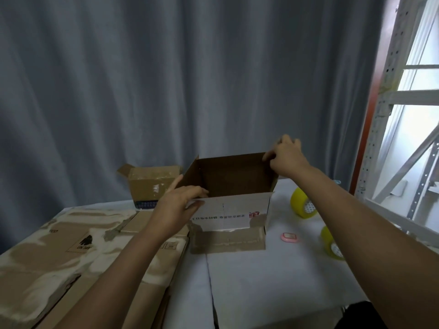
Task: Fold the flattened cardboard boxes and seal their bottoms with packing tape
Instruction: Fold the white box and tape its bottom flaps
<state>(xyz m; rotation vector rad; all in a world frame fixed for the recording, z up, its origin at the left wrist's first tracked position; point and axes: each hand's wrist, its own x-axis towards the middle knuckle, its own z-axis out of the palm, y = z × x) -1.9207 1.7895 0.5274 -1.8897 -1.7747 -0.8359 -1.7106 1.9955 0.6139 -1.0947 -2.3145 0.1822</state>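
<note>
head-worn view, looking forward and down, close

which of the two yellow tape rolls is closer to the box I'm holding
The far tape roll, just right of the box. The other roll sits nearer you, by the table's right edge, beyond the small pink item.

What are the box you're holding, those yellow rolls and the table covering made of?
The box looks like matte brown corrugated cardboard, with one white printed face and torn glossy tape strips. The left hand and right hand grip its rim. The two yellow rolls seem to be glossy plastic packing tape. The table cover looks like white cloth or paper; its creases leave that open.
</note>
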